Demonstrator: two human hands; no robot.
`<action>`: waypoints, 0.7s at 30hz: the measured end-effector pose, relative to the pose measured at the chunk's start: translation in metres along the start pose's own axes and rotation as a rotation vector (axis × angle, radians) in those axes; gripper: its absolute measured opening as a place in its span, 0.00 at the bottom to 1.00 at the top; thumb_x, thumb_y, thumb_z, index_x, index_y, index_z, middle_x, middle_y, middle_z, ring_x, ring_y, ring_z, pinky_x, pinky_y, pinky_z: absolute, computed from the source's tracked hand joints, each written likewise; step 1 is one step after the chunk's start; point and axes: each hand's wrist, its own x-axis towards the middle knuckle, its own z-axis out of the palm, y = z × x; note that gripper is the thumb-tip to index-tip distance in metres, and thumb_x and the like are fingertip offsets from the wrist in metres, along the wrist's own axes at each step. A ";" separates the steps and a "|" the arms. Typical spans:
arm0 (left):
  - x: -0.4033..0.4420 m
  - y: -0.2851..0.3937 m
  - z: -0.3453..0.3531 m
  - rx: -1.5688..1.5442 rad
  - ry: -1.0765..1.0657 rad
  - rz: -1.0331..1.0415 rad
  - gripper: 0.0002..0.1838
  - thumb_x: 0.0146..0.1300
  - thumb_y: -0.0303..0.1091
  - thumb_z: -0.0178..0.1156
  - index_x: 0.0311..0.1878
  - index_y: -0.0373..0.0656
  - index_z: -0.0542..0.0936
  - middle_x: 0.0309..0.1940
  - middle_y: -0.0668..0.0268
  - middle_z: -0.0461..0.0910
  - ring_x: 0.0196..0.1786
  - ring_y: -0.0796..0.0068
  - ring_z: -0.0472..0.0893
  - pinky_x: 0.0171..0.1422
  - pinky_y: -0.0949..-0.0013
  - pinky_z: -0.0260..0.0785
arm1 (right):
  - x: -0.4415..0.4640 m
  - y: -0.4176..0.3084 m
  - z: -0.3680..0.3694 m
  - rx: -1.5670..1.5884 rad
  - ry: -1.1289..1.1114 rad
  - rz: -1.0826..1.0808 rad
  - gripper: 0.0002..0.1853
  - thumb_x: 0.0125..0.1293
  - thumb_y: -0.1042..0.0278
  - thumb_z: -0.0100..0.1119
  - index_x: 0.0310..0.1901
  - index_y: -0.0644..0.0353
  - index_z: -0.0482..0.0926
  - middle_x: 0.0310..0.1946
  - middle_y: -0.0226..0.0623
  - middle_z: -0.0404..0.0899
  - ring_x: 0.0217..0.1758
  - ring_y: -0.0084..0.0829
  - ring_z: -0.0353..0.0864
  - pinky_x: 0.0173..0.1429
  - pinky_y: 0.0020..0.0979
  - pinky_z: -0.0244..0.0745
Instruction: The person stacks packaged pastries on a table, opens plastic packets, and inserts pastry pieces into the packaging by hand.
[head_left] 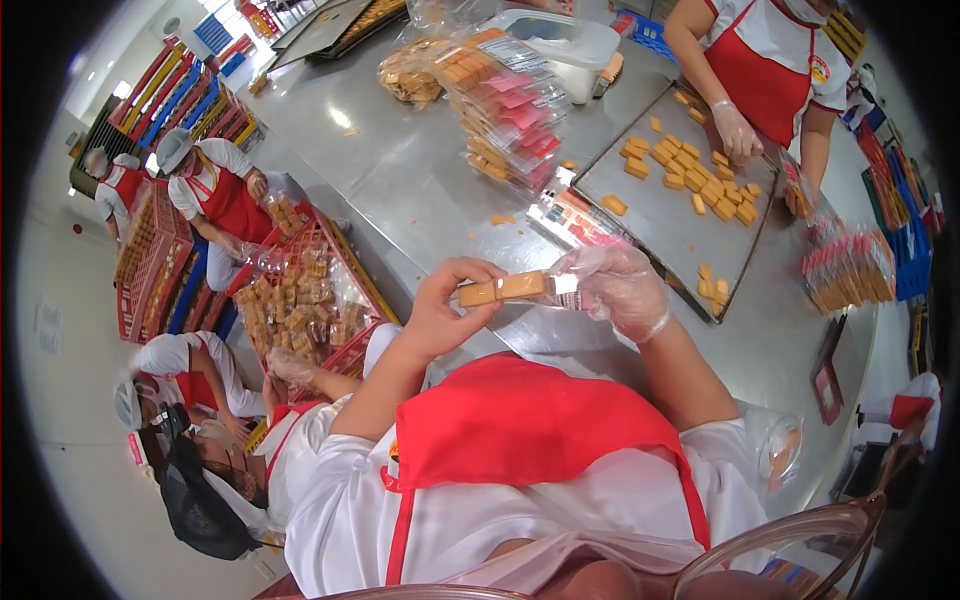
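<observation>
My left hand (452, 305), bare, has its thumb and fingers closed on one end of a clear packet with golden-brown biscuit pieces (520, 285) in a row. At the packet's other end, my right hand (622, 290), in a clear plastic glove, pinches the wrapper. Both hands are held over the near edge of the metal table (400, 165), in front of my red apron. Just beyond them lies a pile of printed wrappers (580, 215), partly hidden by my right hand. Further off is a tall stack of filled packets (505, 105) with pink labels.
A tray (640, 200) of loose biscuit pieces is at the right, where a co-worker (765, 70) in a red apron handles a packet. More packets (848, 268) stand at the far right. Red crates (345, 270) and several co-workers are at the left. A white tub (565, 45) is behind.
</observation>
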 end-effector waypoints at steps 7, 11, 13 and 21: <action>-0.001 0.009 -0.001 0.279 -0.015 0.053 0.12 0.47 0.22 0.63 0.37 0.41 0.75 0.37 0.62 0.78 0.37 0.71 0.78 0.40 0.73 0.69 | 0.005 0.018 0.001 -0.130 0.019 -0.121 0.09 0.53 0.73 0.57 0.36 0.66 0.78 0.38 0.39 0.78 0.35 0.27 0.77 0.43 0.25 0.71; 0.005 0.013 -0.005 0.460 -0.148 0.325 0.11 0.46 0.24 0.65 0.35 0.41 0.76 0.36 0.59 0.77 0.34 0.64 0.78 0.34 0.70 0.71 | 0.003 0.015 0.001 -0.164 -0.037 0.142 0.11 0.55 0.70 0.57 0.38 0.67 0.78 0.31 0.33 0.77 0.33 0.22 0.73 0.39 0.23 0.68; 0.006 0.016 -0.004 0.489 -0.210 0.300 0.11 0.46 0.24 0.64 0.34 0.41 0.76 0.35 0.59 0.77 0.34 0.64 0.78 0.33 0.70 0.71 | 0.007 0.030 -0.004 -0.118 0.007 0.248 0.12 0.54 0.67 0.59 0.36 0.67 0.78 0.28 0.32 0.76 0.31 0.21 0.72 0.37 0.23 0.68; 0.012 0.024 0.001 0.521 -0.287 0.232 0.10 0.47 0.24 0.64 0.34 0.42 0.76 0.34 0.61 0.77 0.33 0.65 0.78 0.32 0.71 0.70 | 0.005 0.036 0.001 0.079 0.024 0.275 0.12 0.54 0.64 0.60 0.33 0.66 0.77 0.26 0.33 0.75 0.30 0.21 0.70 0.35 0.23 0.65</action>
